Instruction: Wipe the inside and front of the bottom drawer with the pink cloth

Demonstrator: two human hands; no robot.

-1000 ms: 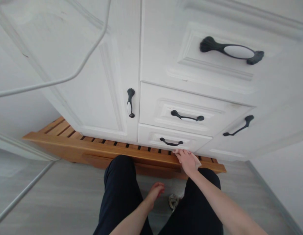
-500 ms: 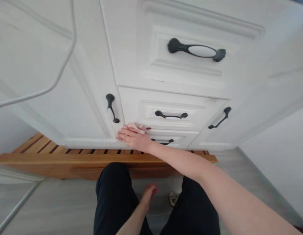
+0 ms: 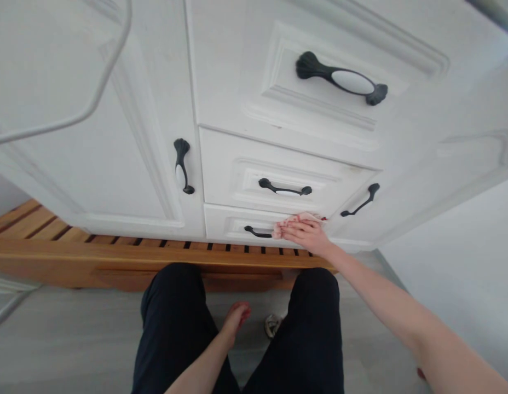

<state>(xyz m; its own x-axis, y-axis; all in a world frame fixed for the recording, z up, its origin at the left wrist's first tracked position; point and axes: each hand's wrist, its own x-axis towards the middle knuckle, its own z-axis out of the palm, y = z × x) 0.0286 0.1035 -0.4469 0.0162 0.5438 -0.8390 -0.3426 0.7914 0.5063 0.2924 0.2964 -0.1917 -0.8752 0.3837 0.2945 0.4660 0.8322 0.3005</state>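
Observation:
My right hand (image 3: pixel 305 236) presses a pink-and-white cloth (image 3: pixel 297 219) against the front of the bottom drawer (image 3: pixel 219 219), just right of its dark handle (image 3: pixel 257 232). The cloth lies bunched under my fingers, which partly hide it. Between my knees hangs my left hand (image 3: pixel 236 317), its fingers loosely curled together with nothing visible in them. It touches neither the cabinet nor the cloth.
The white cabinet has a middle drawer handle (image 3: pixel 284 187), a large upper handle (image 3: pixel 342 79) and side door handles (image 3: pixel 183 166). A slatted wooden bench (image 3: pixel 126 253) runs along its base. A pale cable (image 3: pixel 100 90) hangs at upper left; a white wall (image 3: pixel 455 230) stands right.
My right hand has moved the cloth rightward, from the drawers' left edge to the right part of the bottom drawer. My left hand stays low between the knees. The view has shifted slightly.

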